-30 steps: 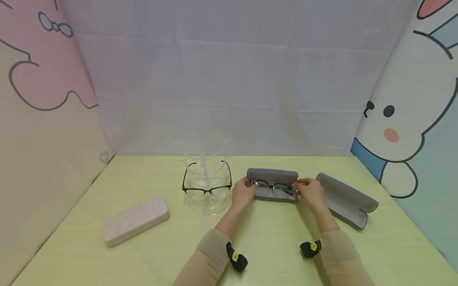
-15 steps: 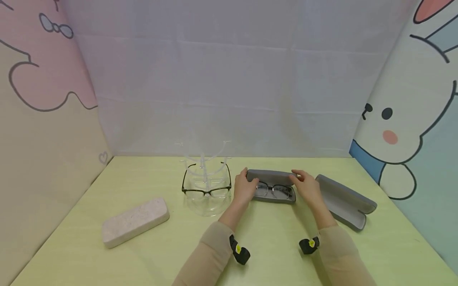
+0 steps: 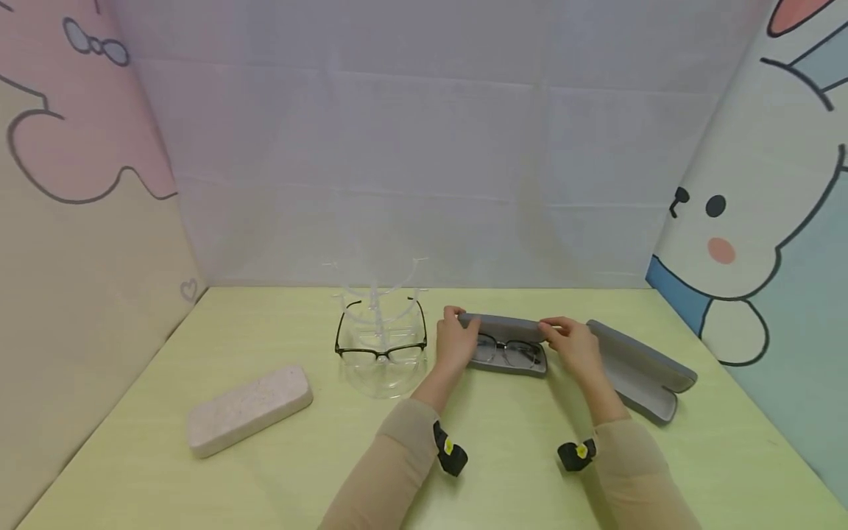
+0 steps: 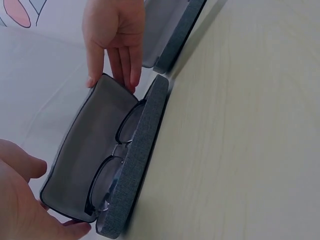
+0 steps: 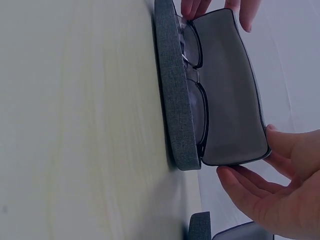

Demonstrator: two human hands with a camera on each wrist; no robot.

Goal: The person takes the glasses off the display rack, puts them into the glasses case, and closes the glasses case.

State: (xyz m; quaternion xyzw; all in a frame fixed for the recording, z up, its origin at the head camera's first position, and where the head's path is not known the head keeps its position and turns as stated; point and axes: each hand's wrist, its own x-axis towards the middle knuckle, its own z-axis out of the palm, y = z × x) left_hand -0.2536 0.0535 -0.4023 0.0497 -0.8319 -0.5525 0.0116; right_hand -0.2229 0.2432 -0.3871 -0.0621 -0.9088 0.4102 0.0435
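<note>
A grey glasses case point(image 3: 506, 324) lies with its lid raised, a pair of dark-rimmed glasses point(image 3: 501, 344) folded inside. My left hand point(image 3: 456, 344) holds the left end of the lid, with the thumb at its edge and fingers around the end. At the lid's right corner, my right hand point(image 3: 575, 347) pinches it between thumb and fingers. Both wrist views show the lid's lining point(image 4: 82, 145) and the glasses point(image 5: 204, 107) resting in the base. Part of each hand's fingers is hidden behind the lid.
A second grey glasses case point(image 3: 639, 368) stands open at right. Left of my hands, a clear display stand point(image 3: 379, 386) bears black-rimmed glasses point(image 3: 383, 355). A pale, closed glasses case point(image 3: 250, 411) lies at far left. A pale backdrop point(image 3: 424, 147) borders the table's back.
My right hand has shifted from the case's right end up to the lid's corner. The left hand has moved slightly up and right along the lid's left end. The folded glasses stay inside.
</note>
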